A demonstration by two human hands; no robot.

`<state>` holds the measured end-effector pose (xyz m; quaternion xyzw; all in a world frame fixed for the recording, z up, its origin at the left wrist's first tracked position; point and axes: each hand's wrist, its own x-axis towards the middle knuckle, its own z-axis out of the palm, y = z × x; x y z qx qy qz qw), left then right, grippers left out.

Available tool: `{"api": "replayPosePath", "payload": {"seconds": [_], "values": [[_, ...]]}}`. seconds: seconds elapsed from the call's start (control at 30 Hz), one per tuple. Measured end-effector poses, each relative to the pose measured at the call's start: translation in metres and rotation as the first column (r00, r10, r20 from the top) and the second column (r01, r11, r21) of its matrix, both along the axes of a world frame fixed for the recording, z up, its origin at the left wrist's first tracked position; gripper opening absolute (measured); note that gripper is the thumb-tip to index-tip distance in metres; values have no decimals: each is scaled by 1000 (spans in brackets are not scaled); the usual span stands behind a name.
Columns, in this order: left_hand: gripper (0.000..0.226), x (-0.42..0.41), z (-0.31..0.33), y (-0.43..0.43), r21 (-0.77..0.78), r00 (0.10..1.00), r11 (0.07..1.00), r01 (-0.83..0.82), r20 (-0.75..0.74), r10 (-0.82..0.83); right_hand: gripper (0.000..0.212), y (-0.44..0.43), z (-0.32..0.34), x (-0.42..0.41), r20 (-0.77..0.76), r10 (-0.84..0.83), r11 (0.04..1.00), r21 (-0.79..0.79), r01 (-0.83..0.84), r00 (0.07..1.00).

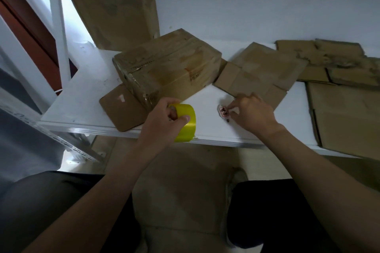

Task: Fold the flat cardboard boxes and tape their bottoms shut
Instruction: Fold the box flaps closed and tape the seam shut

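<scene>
An assembled cardboard box lies on its side near the middle of the white table. Its visible faces are closed, so whatever it holds cannot be seen. One loose flap is spread flat on the table at its near left corner, reaching the table's front edge. Behind it, a second opened box leans against the wall with two flaps standing up around a dark mouth whose inside is hidden. Just right of the assembled box a flat cardboard blank lies on the table, touching the box's far right corner. Further flattened pieces overlap along the back right, and a larger sheet lies at the right edge. The left hand grips a roll of yellow tape at the table's front edge, with fingers hooked through the core and the thumb pressed over the outside. The right hand has its fingers curled, and its fingertips pinch a small white scrap with reddish marks that lies on the table just in front of the flat blank.
</scene>
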<state>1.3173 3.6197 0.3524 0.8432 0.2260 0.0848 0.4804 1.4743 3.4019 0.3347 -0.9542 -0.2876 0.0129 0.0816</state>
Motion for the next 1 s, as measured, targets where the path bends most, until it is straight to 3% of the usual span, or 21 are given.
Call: {"api": "replayPosePath", "payload": {"seconds": [0.17, 0.27, 0.43, 0.53, 0.7, 1.0], "values": [[43, 6, 3, 5, 11, 999, 999, -33, 30, 32, 35, 33, 20, 24, -19, 104, 953, 287, -94, 994], [44, 7, 4, 10, 41, 999, 998, -39, 37, 38, 53, 64, 32, 36, -34, 30, 904, 427, -13, 999], [46, 3, 7, 20, 75, 997, 996, -57, 52, 53, 78, 105, 42, 56, -273, -24, 912, 387, 132, 962], [47, -4, 6, 29, 62, 995, 995, -72, 68, 68, 70, 113, 43, 60, -346, -11, 860, 476, 186, 938], [50, -18, 3, 45, 81, 992, 990, -111, 73, 105, 42, 128, 31, 44, -278, 22, 759, 630, 165, 960], [41, -33, 8, 47, -83, 963, 966, -244, 97, 251, 34, 136, 19, -11, -276, 313, 632, 775, 18, 909]]}}
